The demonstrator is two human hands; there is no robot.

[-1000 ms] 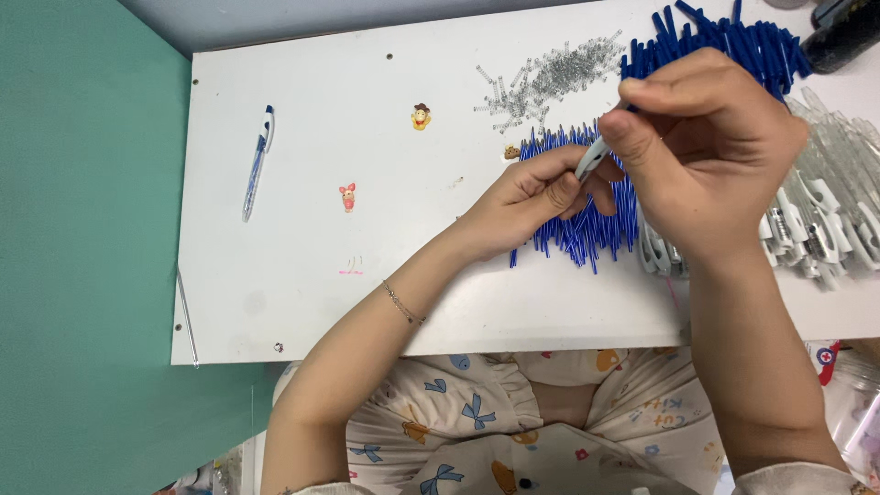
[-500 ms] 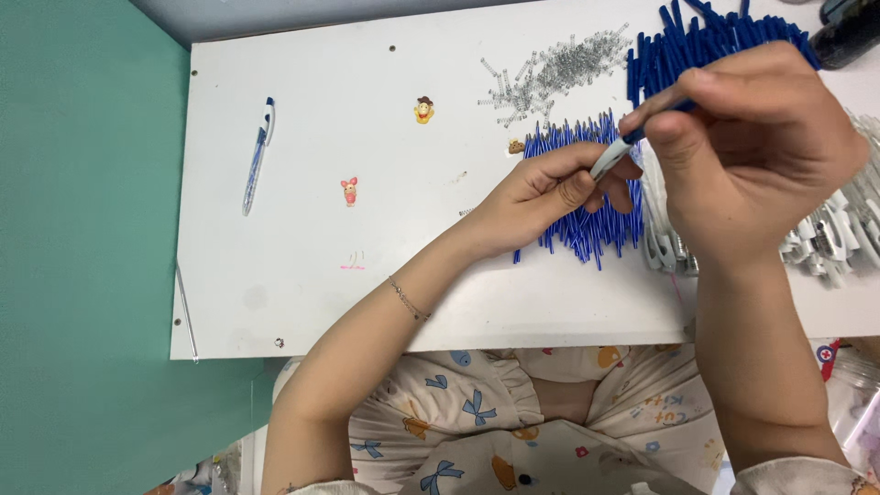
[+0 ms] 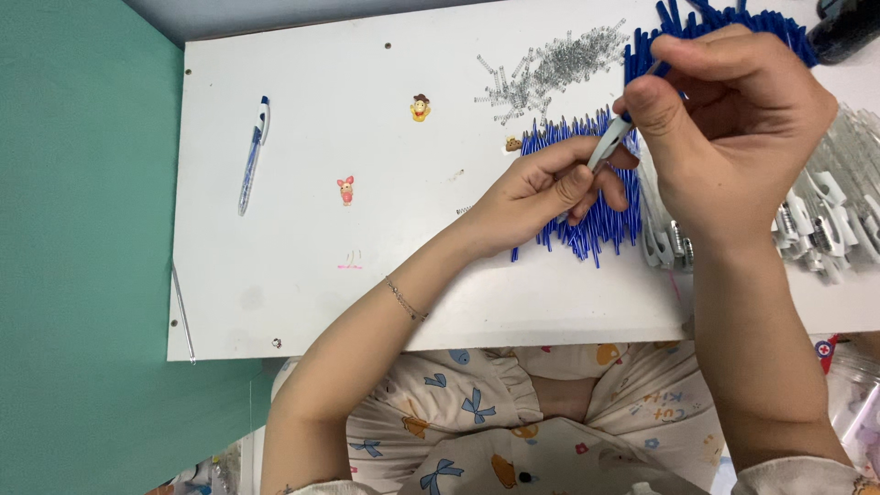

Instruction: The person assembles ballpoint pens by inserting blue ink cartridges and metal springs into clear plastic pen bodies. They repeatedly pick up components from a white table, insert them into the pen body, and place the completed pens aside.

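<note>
My left hand (image 3: 543, 191) and my right hand (image 3: 724, 137) meet over a pile of blue pen refills (image 3: 587, 197) on the white table (image 3: 367, 266). Between them they hold a partly built pen (image 3: 610, 145): the left fingers pinch its lower end, the right thumb and forefinger grip its upper end. Above lies a heap of small metal springs (image 3: 550, 66). Further blue pen parts (image 3: 724, 23) sit behind my right hand. Clear and white pen barrels (image 3: 825, 229) are stacked to the right.
One finished blue and white pen (image 3: 253, 154) lies alone at the table's left. Two small cartoon stickers (image 3: 420, 108) (image 3: 346, 190) are on the tabletop. A dark object (image 3: 848, 27) sits at the top right corner. Green floor lies left of the table.
Both hands have stayed together on the pen, and the right hand has lifted slightly up the frame. The view has shifted a little.
</note>
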